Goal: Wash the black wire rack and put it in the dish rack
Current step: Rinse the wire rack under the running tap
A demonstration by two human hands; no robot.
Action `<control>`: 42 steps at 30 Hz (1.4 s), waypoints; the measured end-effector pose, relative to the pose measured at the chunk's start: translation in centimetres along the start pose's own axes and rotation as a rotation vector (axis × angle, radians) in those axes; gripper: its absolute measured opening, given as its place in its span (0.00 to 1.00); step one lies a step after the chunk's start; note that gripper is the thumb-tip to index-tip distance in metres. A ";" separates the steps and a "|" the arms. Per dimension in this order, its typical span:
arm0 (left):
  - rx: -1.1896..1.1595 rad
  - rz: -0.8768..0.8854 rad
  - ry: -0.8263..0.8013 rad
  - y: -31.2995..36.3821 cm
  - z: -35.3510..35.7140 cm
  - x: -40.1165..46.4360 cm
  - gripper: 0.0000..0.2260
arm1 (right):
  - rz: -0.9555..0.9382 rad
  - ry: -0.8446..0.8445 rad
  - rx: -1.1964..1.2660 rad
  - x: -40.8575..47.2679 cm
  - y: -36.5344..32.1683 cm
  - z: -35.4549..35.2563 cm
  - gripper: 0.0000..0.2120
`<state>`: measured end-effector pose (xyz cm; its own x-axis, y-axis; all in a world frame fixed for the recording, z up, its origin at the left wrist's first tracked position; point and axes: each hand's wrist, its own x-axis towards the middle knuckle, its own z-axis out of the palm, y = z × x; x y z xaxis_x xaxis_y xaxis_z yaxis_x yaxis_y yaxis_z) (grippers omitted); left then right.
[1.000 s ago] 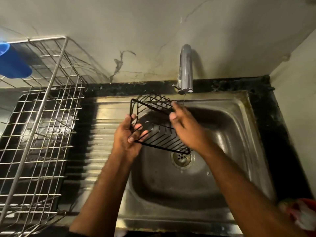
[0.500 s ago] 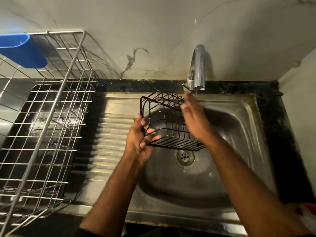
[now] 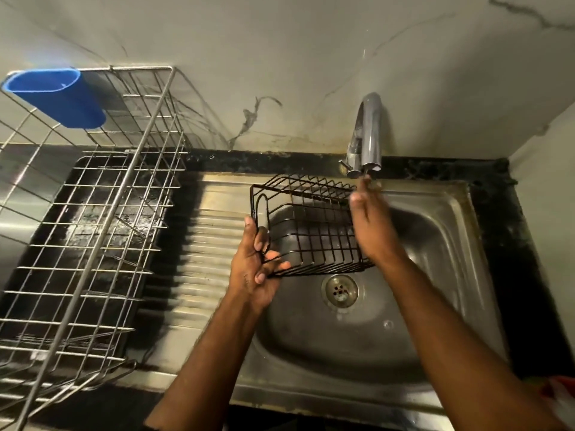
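Note:
The black wire rack [image 3: 311,231] hangs tilted over the steel sink basin [image 3: 435,244], below the tap. My left hand [image 3: 258,269] grips its left end, fingers curled through the wires. My right hand [image 3: 370,222] lies against the rack's right end with straight fingers, the fingertips right under the tap spout [image 3: 368,138]. This hand is blurred. The silver dish rack [image 3: 93,231] stands on the left of the counter, apart from both hands.
A blue plastic holder [image 3: 59,99] hangs on the dish rack's back rim. The ribbed drainboard [image 3: 202,256] lies between dish rack and basin. The drain [image 3: 339,290] sits under the wire rack. Something red and white [image 3: 557,399] shows at the bottom right corner.
The wire rack has been turned more upright and lifted toward the tap. My right hand slid up along its right end to the spout. My left hand kept its grip.

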<state>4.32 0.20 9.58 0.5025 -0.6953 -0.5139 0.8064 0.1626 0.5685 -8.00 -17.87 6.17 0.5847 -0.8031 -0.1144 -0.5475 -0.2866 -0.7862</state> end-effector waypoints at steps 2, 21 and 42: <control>-0.033 0.003 0.001 -0.2 0.4 -0.2 0.28 | -0.237 -0.044 -0.068 -0.6 -3.7 0.8 0.28; 0.857 0.322 0.009 -1.2 3.7 -6.2 0.15 | 0.639 0.020 1.313 2.9 -5.8 -2.2 0.17; 1.924 0.489 -0.309 -2.1 8.8 -6.0 0.14 | -0.212 0.067 -0.158 -11.2 -4.0 -8.1 0.30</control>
<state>-3.13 -2.13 17.06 0.3051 -0.9414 -0.1441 -0.7850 -0.3343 0.5215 -17.25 -12.01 15.50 0.6582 -0.7478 0.0872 -0.5068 -0.5258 -0.6831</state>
